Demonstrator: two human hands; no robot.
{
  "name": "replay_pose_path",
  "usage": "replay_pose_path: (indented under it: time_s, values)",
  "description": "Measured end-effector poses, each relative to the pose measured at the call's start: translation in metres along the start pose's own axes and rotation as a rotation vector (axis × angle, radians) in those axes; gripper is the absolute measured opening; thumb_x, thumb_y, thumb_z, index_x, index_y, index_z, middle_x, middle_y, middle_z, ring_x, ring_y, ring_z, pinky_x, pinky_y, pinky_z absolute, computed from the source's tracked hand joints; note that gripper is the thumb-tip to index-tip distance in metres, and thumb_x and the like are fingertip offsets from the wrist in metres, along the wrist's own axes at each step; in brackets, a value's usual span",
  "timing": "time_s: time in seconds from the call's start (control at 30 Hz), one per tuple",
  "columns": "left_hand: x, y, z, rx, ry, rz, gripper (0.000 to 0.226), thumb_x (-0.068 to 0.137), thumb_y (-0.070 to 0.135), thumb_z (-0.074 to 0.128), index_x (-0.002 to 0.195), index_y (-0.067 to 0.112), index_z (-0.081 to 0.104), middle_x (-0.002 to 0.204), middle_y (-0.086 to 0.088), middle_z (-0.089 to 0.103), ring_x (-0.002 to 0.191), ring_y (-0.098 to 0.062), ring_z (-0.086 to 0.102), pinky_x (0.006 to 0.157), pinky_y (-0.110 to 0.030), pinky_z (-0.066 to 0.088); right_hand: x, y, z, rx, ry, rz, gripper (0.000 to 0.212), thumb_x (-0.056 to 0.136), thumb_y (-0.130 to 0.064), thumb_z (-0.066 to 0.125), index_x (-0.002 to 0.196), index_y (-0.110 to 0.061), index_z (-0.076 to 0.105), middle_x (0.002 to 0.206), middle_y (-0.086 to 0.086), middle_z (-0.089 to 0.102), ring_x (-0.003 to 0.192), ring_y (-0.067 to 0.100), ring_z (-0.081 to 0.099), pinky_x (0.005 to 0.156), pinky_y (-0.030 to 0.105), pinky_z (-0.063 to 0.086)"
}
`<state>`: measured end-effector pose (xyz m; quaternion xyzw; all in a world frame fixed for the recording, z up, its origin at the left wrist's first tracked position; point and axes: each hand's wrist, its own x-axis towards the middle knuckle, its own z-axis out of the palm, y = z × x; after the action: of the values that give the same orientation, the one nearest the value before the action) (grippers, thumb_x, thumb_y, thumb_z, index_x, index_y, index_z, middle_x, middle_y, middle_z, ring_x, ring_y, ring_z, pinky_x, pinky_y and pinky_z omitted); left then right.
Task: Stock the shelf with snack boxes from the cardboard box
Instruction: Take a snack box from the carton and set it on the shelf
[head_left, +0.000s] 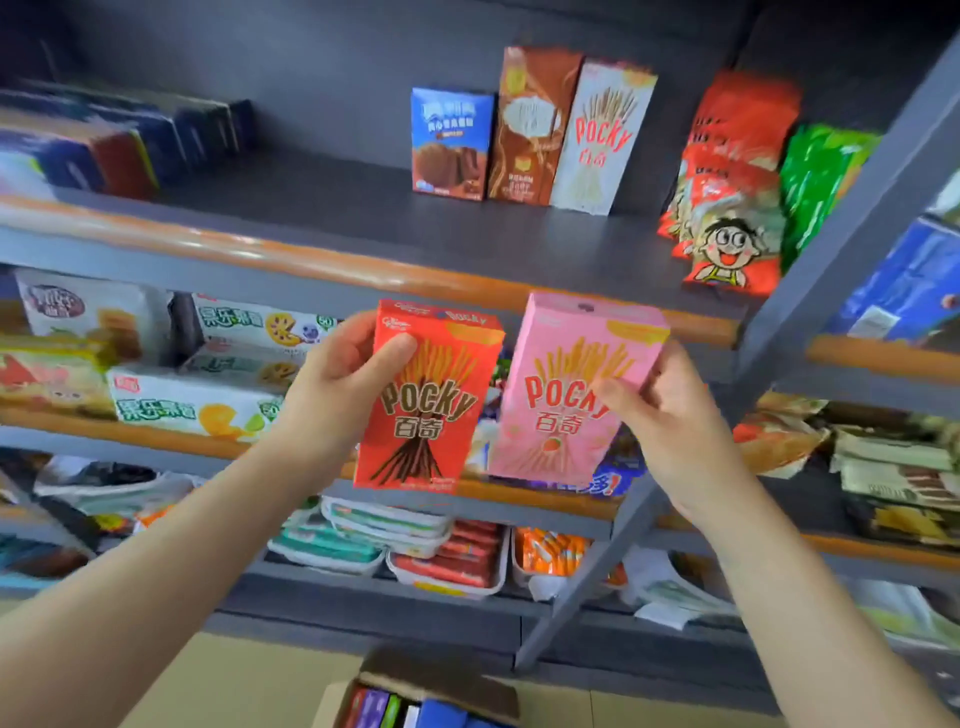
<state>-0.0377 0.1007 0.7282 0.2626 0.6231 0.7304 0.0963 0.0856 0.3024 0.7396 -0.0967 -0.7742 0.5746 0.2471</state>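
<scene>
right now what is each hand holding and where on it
The left hand grips the red Pocky box by its upper left edge; the right hand grips the pink Pocky box by its right edge.

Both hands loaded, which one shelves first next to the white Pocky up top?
Probably the right hand: its pink Pocky box sits almost directly below the white Pocky box and the bare shelf beside it. The left hand with its red Pocky box is farther left.

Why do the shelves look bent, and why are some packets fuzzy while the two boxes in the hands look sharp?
Head view: wide-angle lens bows the shelf rail; the red Pocky box and pink Pocky box read sharply; edge packets like the stacked boxes smear with blur; lighting is even, without hard shadows.
</scene>
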Motion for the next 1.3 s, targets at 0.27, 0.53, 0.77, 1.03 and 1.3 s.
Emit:
replay_pose_path:
  time_s: [0.27, 0.53, 0.77, 1.03, 1.3]
  values:
    - [0.069, 0.076, 0.013, -0.133, -0.086, 0.084, 0.017, 0.093, 0.018, 0.047, 0.085, 0.015, 0.062, 0.063, 0.004, 0.068, 0.054, -0.007, 0.063, 0.052, -0.021, 0.052, 0.074, -0.078, -0.052, -0.002, 0.376, -0.296, 0.028, 0.088, -0.001, 0.057, 0.095, -0.028, 0.052, 0.091, -0.017, 0.069, 0.089, -0.004, 0.063, 0.080, 0.016, 0.048]
    - [0.176, 0.104, 0.017, -0.274, -0.209, 0.092, 0.022, 0.097, 0.021, 0.043, 0.094, 0.008, 0.060, 0.072, 0.000, 0.071, 0.063, -0.011, 0.067, 0.062, -0.025, 0.056, 0.189, -0.057, -0.043, -0.418, 0.582, -0.113, 0.022, 0.084, -0.011, 0.065, 0.104, -0.008, 0.055, 0.101, 0.007, 0.065, 0.088, 0.021, 0.060, 0.074, 0.031, 0.045]
    - [0.246, 0.083, 0.029, -0.104, -0.284, -0.011, 0.020, 0.093, 0.033, 0.053, 0.104, 0.017, 0.057, 0.087, -0.004, 0.069, 0.072, -0.021, 0.066, 0.072, -0.046, 0.054, 0.279, -0.022, -0.051, -0.412, 0.571, 0.072, 0.027, 0.083, -0.004, 0.063, 0.109, -0.011, 0.059, 0.111, 0.011, 0.066, 0.101, 0.029, 0.062, 0.087, 0.042, 0.050]
    - [0.274, 0.060, 0.028, 0.090, -0.328, -0.011, 0.013, 0.089, 0.017, 0.059, 0.101, 0.018, 0.053, 0.095, -0.002, 0.068, 0.083, -0.021, 0.067, 0.076, -0.044, 0.056, 0.313, -0.010, -0.052, -0.540, 0.571, 0.064, 0.026, 0.084, 0.001, 0.057, 0.107, -0.009, 0.054, 0.106, 0.007, 0.062, 0.095, 0.023, 0.058, 0.076, 0.033, 0.047]
    - [0.276, 0.040, 0.000, 0.765, -0.556, 0.150, 0.055, 0.077, 0.023, 0.073, 0.121, 0.020, 0.040, 0.111, 0.006, 0.063, 0.099, -0.009, 0.063, 0.089, -0.036, 0.052, 0.292, -0.027, -0.028, -0.653, 0.655, 0.016, 0.064, 0.086, -0.018, 0.065, 0.139, -0.007, 0.031, 0.140, 0.015, 0.039, 0.129, 0.030, 0.040, 0.104, 0.040, 0.036]
